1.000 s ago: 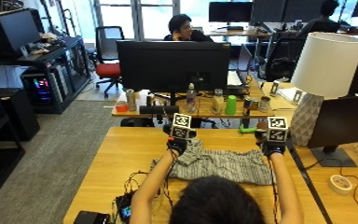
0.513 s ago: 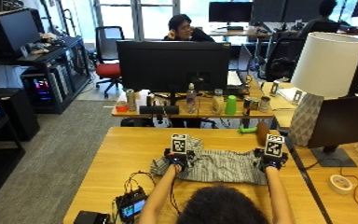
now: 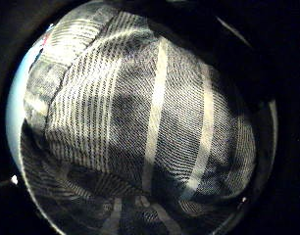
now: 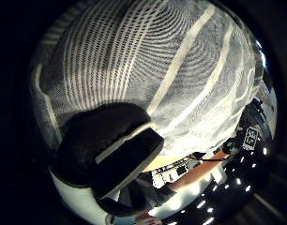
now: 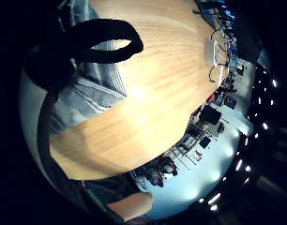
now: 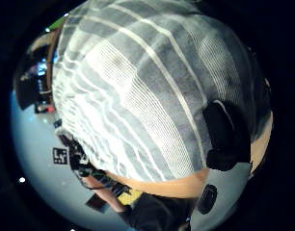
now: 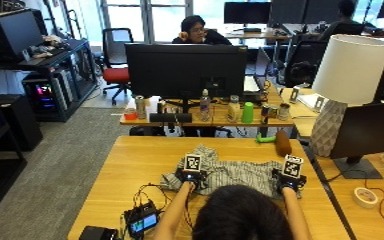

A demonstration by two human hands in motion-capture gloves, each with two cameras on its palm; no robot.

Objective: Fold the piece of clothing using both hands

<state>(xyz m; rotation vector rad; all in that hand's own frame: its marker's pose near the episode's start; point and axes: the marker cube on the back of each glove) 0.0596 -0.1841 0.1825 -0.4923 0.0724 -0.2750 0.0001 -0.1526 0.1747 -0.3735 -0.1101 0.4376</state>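
Observation:
A grey shirt with pale stripes point(image 7: 235, 171) lies bunched on the wooden table point(image 7: 132, 160) in front of the person. My left hand point(image 7: 191, 176) grips its left part and my right hand point(image 7: 286, 180) grips its right end, both near the person's body. The striped cloth point(image 3: 150, 122) fills the left little finger side view. In the left thumb side view the gloved thumb point(image 4: 110, 150) curls over the cloth point(image 4: 157, 70). The right thumb point(image 6: 224, 139) presses on the fabric point(image 6: 147, 96). A right finger point(image 5: 106, 40) loops over the cloth's edge point(image 5: 82, 93) above bare wood point(image 5: 153, 93).
A small screen device point(image 7: 143, 221) with cables and a black box point(image 7: 99, 233) sit at the table's near left. A brown cylinder point(image 7: 282, 142) lies beyond the shirt. A lamp point(image 7: 342, 95), a dark monitor point(image 7: 372, 127) and a tape roll point(image 7: 364, 196) stand to the right.
Both hands have drawn back toward the person, bringing the shirt's held edge with them. The shirt now sits more bunched and closer to the near edge.

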